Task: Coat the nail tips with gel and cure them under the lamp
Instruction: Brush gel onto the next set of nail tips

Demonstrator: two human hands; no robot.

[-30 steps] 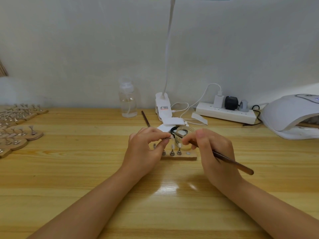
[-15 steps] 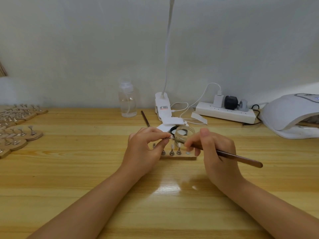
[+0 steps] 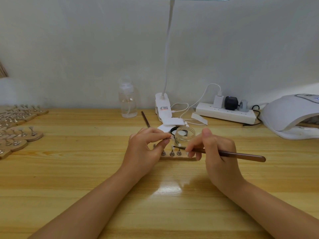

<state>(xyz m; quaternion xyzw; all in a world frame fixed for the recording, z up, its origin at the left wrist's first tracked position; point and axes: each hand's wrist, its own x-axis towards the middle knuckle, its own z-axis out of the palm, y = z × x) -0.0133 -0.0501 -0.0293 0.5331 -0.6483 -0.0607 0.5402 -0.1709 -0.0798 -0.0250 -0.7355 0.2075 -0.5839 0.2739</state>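
A small wooden holder (image 3: 177,158) with several metal pegs carrying clear nail tips lies at the table's middle. My left hand (image 3: 146,149) pinches one nail tip (image 3: 170,138) on its peg between thumb and forefinger, lifted just above the holder. My right hand (image 3: 215,152) grips a brown gel brush (image 3: 229,154); its dark bristle end points left, just below the held tip. A clear glass gel jar (image 3: 184,135) stands open right behind the holder. The white curing lamp (image 3: 291,114) sits at the far right.
Several more wooden holders with nail tips (image 3: 19,133) lie at the left edge. A clear pump bottle (image 3: 127,102), a clip desk lamp base (image 3: 163,107), a second brush (image 3: 145,121), white pads (image 3: 172,122) and a power strip (image 3: 226,114) with cables line the back.
My right hand has swung the brush out of the jar and down, its handle now lying flatter and pointing right. My left hand keeps pinching the nail tip in the same place.
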